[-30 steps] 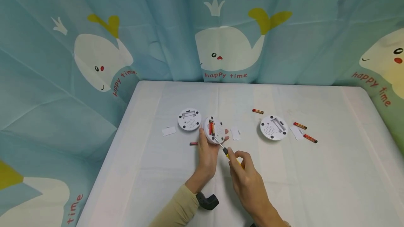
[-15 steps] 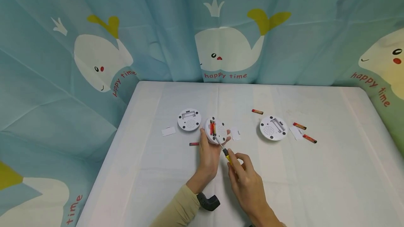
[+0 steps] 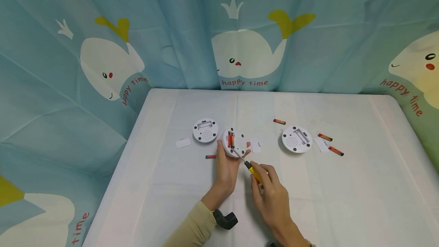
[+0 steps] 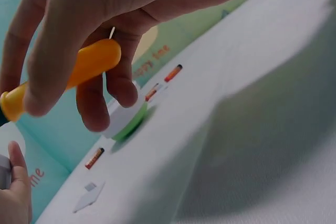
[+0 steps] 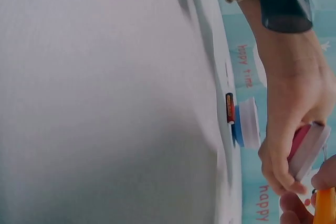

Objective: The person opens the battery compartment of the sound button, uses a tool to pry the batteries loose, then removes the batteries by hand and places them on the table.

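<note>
My left hand (image 3: 227,172) holds a round white battery-powered device (image 3: 240,140) with its underside facing up; the right wrist view shows its pink side (image 5: 299,141). Two red batteries (image 3: 231,140) lie side by side in its open compartment. In my right hand (image 3: 274,199) is a screwdriver (image 3: 255,174) with a yellow handle, gripped between thumb and fingers. Its tip meets the device near the lower end of the batteries; exact contact is too small to tell. The left wrist view shows the orange-yellow handle (image 4: 94,62) close up under my right hand's fingers.
Two more round devices, one at left (image 3: 205,130) and one at right (image 3: 297,139), lie with bare compartments upward. White covers (image 3: 183,143) and several loose batteries (image 3: 279,121) lie around them. A patterned curtain (image 3: 192,48) hangs behind the table (image 3: 343,201).
The screwdriver's handle has shifted slightly right, and my right fingers have changed position on it. The tip has moved slightly down at the batteries' lower end. My left hand stays almost still with the device.
</note>
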### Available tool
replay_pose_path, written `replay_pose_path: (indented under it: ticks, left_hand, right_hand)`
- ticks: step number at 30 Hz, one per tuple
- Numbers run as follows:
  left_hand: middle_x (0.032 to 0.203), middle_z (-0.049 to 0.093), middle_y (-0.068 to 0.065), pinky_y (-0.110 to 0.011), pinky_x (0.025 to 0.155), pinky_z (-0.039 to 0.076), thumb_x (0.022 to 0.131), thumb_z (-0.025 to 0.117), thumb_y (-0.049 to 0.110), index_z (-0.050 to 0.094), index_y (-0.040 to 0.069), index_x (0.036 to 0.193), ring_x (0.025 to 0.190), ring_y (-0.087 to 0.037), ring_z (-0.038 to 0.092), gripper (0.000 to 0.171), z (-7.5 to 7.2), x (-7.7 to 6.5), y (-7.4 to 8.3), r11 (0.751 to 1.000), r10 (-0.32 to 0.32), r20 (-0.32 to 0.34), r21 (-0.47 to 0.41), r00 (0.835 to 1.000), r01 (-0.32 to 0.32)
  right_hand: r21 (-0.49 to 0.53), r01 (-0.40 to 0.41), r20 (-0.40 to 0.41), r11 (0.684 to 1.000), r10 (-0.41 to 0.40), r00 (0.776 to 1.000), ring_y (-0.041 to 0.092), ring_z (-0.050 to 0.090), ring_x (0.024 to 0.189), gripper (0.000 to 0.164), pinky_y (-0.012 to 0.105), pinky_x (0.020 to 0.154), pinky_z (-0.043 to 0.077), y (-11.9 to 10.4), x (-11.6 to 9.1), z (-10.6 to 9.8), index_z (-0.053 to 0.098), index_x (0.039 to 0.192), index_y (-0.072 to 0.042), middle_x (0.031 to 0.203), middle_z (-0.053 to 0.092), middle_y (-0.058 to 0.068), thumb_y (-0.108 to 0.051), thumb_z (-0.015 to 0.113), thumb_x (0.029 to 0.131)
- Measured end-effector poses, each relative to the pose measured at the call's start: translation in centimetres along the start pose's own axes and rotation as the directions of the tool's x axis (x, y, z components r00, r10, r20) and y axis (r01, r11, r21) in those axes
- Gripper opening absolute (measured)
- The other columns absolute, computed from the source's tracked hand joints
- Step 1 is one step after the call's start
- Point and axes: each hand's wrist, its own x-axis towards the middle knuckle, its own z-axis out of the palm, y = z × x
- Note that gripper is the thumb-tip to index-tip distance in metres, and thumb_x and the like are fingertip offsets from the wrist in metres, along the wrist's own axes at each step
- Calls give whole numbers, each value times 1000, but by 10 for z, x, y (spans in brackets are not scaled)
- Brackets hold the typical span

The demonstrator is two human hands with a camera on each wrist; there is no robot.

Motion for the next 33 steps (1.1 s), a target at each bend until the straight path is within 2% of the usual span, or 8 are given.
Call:
replay_pose_path:
  ticks: [10,18,23,28,33]
  left_hand:
    - [167,33,-18,-41,110,52,112,18,57,22,19,166,141,-44,53,66,-10,5,1,1000,-14,-11,-5,1000,14]
    - [167,34,-19,-41,110,53,112,19,58,21,19,166,142,-45,52,67,-18,9,4,1000,-20,4,17,1000,20]
    - [168,31,-20,-47,115,49,111,20,60,20,19,167,144,-48,49,69,-23,10,9,998,-34,32,45,999,33]
    - [168,31,-21,-48,115,49,110,23,62,20,19,166,144,-51,48,71,-30,13,12,996,-40,59,83,997,35]
    - [166,35,-21,-46,112,52,109,27,62,22,19,166,140,-48,53,72,-35,16,14,993,-44,65,112,997,36]
  right_hand:
    - [-6,-23,1,1000,23,1000,15,70,88,55,24,73,56,8,0,-4,71,127,-11,111,67,4,11,82,78]
    - [1,-50,18,999,50,999,18,67,101,49,24,89,51,13,0,-5,73,121,-10,110,67,4,14,79,79]
    - [-31,-20,4,999,20,1000,22,65,99,50,29,87,49,17,-1,-5,74,117,-10,108,68,5,16,80,74]
    - [-56,-3,26,998,5,1000,25,63,95,47,33,86,46,23,-2,-5,75,111,-10,105,69,6,17,81,73]
    - [-45,29,66,999,-26,997,28,65,96,43,43,83,49,31,0,-4,75,103,-11,101,71,5,17,82,71]
